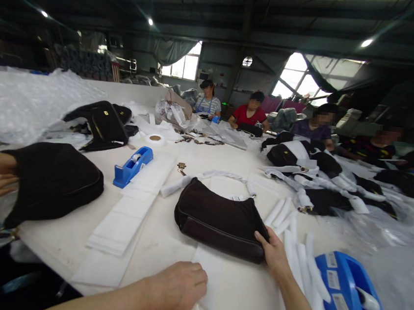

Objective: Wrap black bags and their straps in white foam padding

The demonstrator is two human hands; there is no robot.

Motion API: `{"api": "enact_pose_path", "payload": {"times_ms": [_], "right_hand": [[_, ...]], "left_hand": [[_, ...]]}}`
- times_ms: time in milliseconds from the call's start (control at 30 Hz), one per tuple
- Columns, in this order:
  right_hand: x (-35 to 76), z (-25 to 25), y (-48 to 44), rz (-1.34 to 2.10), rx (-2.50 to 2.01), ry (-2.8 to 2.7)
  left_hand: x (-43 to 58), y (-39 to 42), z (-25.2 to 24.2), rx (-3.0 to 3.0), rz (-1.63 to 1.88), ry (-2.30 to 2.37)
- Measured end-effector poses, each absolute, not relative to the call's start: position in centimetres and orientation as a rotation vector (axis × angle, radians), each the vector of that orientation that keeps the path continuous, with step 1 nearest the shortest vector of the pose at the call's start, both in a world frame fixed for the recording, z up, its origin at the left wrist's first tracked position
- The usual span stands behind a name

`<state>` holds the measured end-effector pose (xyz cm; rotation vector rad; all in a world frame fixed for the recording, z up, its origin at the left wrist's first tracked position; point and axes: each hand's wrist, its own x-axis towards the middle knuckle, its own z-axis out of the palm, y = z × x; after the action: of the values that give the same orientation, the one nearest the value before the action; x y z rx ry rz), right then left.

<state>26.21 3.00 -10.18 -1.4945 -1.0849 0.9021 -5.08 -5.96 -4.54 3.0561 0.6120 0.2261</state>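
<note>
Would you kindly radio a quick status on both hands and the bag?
Right hand holding dark bag by its right end. Left hand curled by white sheet, grip unclear. Clutter at right: white tubes, large blue tape dispenser.

Looked forward and down from head height across the tabletop (149,247). Took in left hand (180,289) and right hand (274,253) close below, windows (187,65) and roof (207,9) far beyond.
</note>
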Motion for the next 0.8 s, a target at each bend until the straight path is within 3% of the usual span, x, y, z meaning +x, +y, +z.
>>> {"api": "enact_pose_path", "payload": {"times_ms": [167, 267, 400, 600, 700, 800], "right_hand": [[26.1, -7.2, 2.4, 0.484, -1.786, -1.154], [24.8, -4.4, 1.4, 0.265, -1.672, -1.528], [22.2, -3.6, 0.5, 0.379, -1.407, -2.134], [21.2, -5.2, 0.6, 0.377, -1.531, -2.294], [21.2, -5.2, 0.1, 0.434, -1.542, -2.263], [21.9, -4.6, 0.4, 0.59, -1.493, -2.15]], "left_hand": [[-2.6, -3.0, 1.4, 2.967, 0.238, 0.816], [-1.2, 0.5, 2.8, 2.906, 0.356, 0.994], [-1.4, 3.3, 0.7, 2.719, 0.06, 1.181], [-0.7, 4.7, 2.4, 2.571, -0.188, 1.216], [2.1, 6.5, 4.0, 2.568, -0.082, 1.225], [4.7, 8.0, 2.4, 2.594, 0.159, 1.301]]}}
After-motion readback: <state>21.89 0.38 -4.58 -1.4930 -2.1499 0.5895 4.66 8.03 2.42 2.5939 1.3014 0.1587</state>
